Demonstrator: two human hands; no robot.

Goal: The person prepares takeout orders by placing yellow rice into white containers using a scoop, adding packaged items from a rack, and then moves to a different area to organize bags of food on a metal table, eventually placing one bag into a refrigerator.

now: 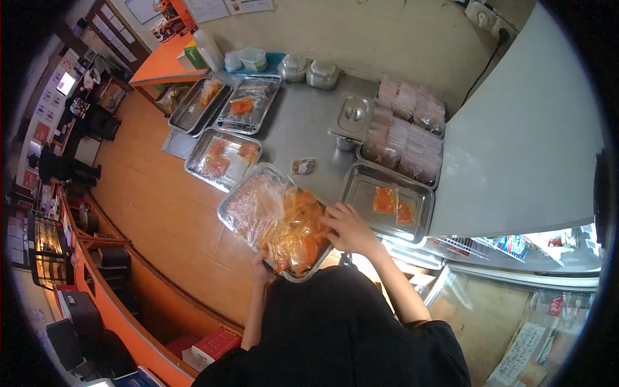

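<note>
A metal tray point(223, 216) sits in front of my body, heaped with clear plastic packets. Its far-left part holds pale, pinkish packets point(256, 203). Orange-filled packets point(295, 242) lie on the side nearer me. My left hand point(265, 272) grips the tray's near-left edge, its fingers partly hidden beneath. At the right side, my right hand point(352, 230) has its fingertips on the orange packets by the rim; whether they pinch one is unclear. Just beyond the tray, a small packet with dark contents point(304, 167) rests on the steel table point(309, 121).
A tray with two orange packets point(355, 186) stands right. Behind it are stacked packets point(401, 145) and a lidded steel container point(354, 118). More trays point(191, 167) line the left side. An open fridge door point(522, 145) bounds the right. Two people point(63, 167) are far left.
</note>
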